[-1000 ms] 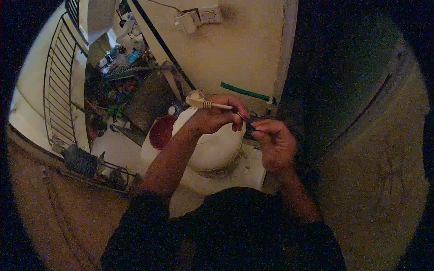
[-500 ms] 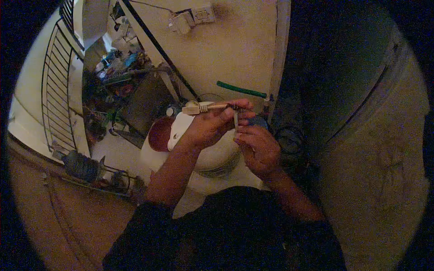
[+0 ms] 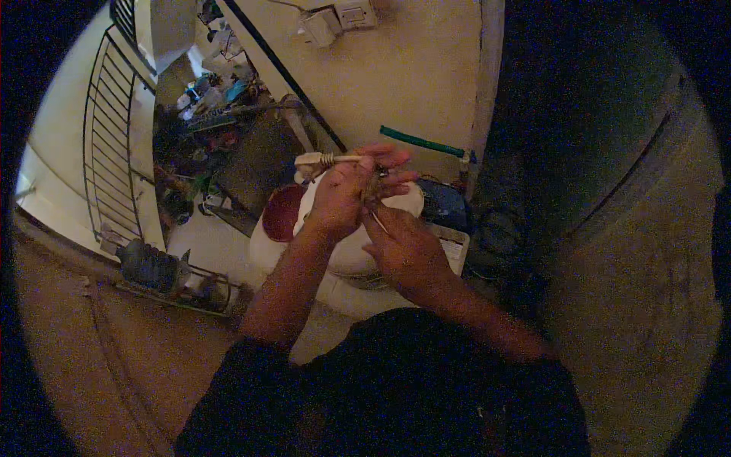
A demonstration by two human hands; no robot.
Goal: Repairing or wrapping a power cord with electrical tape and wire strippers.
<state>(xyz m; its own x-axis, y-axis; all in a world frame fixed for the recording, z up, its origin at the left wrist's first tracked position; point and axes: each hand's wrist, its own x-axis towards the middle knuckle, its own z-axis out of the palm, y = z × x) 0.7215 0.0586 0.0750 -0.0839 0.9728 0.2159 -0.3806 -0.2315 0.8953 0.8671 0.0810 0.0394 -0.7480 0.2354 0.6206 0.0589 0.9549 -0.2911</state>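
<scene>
My left hand (image 3: 339,199) is closed around a pale cord with a beige plug (image 3: 311,161) at its end. The plug has a ribbed neck and sticks out to the left, above the thumb. Some of the left fingers stretch out to the right. Pressed close against the left palm, my right hand (image 3: 411,251) is closed on a thin, pale, narrow piece (image 3: 380,222). Its kind is too dim and blurred to tell. Where the two hands meet, the fingers hide most of what lies between them.
Below the hands stands a white rounded container (image 3: 352,255), with a dark red bowl (image 3: 283,213) beside it. A green tube (image 3: 422,140) runs along the wall under a switch box (image 3: 355,14). Stair railings (image 3: 110,137) and a cluttered heap (image 3: 217,99) are at the left.
My right hand has moved left and tilted, coming up against the left palm. The pale strip between the hands is now mostly covered. The view has shifted slightly.
</scene>
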